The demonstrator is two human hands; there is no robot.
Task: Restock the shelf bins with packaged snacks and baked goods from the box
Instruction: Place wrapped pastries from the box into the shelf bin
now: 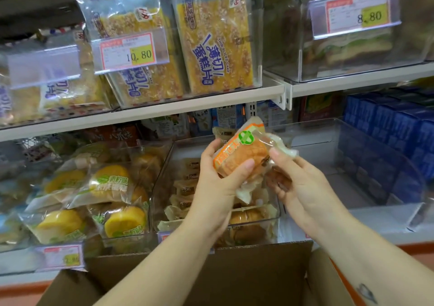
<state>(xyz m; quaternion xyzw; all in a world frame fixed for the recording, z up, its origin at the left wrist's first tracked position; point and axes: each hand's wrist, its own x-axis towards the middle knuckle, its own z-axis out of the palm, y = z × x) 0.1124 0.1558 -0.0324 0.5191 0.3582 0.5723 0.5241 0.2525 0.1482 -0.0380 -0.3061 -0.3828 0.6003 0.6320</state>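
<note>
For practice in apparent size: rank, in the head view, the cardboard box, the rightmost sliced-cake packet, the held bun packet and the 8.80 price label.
cardboard box, nearest the camera
rightmost sliced-cake packet
bun packet and 8.80 price label: alike, unranked

In front of you, the upper shelf (164, 109) carries clear bins (257, 70) of thin sliced cake packs (213, 44). Your lower shelf (380, 218) carries lime cake packs (110, 183) at the left, a middle bin (159, 188) of bun packs (185, 188) beside them, and blue cartons (399, 131) far right.
</note>
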